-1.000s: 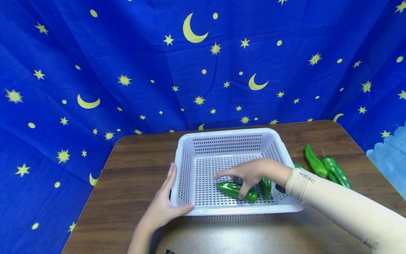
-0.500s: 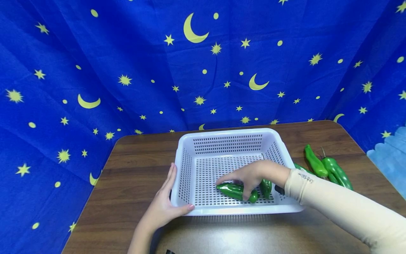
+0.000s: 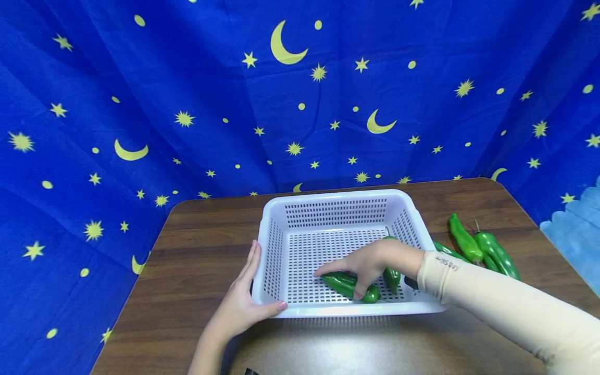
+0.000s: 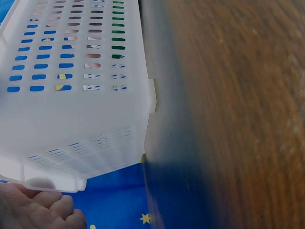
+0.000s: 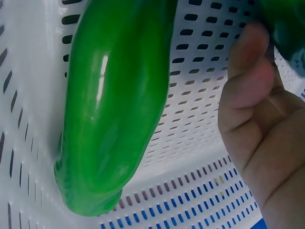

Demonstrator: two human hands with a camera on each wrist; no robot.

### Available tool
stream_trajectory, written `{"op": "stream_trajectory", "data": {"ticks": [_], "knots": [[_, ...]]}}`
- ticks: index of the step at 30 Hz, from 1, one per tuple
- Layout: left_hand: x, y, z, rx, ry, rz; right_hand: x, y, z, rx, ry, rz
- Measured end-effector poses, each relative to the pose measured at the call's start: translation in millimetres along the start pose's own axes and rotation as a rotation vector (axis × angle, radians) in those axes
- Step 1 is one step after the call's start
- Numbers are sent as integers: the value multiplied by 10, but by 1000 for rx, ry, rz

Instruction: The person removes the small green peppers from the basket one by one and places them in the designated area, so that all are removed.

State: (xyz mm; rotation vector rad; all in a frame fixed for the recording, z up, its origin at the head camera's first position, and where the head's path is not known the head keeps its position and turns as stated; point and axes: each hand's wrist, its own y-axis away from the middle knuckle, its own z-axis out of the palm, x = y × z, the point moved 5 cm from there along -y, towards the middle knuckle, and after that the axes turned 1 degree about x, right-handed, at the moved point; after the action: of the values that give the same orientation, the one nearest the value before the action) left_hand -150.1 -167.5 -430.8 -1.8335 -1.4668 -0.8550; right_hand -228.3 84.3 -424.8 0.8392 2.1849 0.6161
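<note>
A white slotted plastic basket (image 3: 349, 311) stands on the table. My left hand (image 3: 241, 299) grips its near left corner, thumb over the rim and the other fingers along the outer side; some curled knuckles show in the left wrist view. Inside, my right hand (image 3: 363, 264) holds a long glossy green pepper (image 3: 339, 282) near the front wall, thumb on its near side and fingers over its far side. That pepper is partly cut off in the right wrist view. Just right of it lies a second green pepper (image 3: 391, 280), partly hidden by the right hand and large in the right wrist view (image 5: 116, 105).
Outside the basket, at its right, lie a light green pepper (image 3: 465, 239), a darker pepper (image 3: 497, 255) with a thin stem, and another pepper (image 3: 447, 250) partly behind the sleeve (image 3: 497, 297). A blue star-and-moon curtain (image 3: 300, 104) hangs behind the wooden table (image 3: 201, 234).
The right hand has come down onto the pepper at the basket's front, its fingers and thumb closing around it; the pepper has shifted slightly. The left hand stays in place on the basket.
</note>
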Motion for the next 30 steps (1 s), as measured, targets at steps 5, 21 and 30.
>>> {"op": "stream_trajectory", "data": {"ticks": [5, 21, 30], "knots": [[-4, 10, 0, 2, 0, -5, -9, -18, 14, -1, 9, -6], [14, 13, -8, 3, 0, -17, 17, -39, -16, 7, -1, -11], [28, 10, 3, -12, 18, -50, 24, -55, -39, 32, -52, 0]]}}
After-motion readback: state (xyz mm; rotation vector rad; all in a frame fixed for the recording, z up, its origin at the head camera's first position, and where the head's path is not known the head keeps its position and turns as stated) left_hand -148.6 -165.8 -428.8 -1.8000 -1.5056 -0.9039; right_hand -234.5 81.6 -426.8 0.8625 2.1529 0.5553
